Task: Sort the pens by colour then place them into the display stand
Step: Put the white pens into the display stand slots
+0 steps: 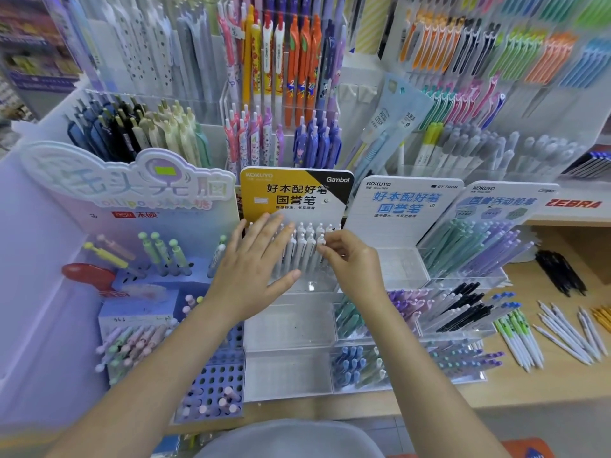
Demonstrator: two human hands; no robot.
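Note:
A row of white pens (302, 249) stands in the top compartment of the clear display stand (297, 328), under the yellow Kokuyo sign (284, 193). My left hand (254, 269) lies flat with straight fingers against the left side of these pens. My right hand (350, 259) pinches the tops of the white pens at the row's right end. Loose white pens (565, 335), green-and-white pens (517, 338), yellow pens (603, 317) and black pens (558, 272) lie on the wooden counter at the right.
A purple holed stand (211, 378) with pastel pens sits at the left. Clear trays (456, 325) of green, purple, black and blue pens fill the right of the stand. Tall racks of coloured pens (284, 71) rise behind. The counter's front edge (496, 399) runs below.

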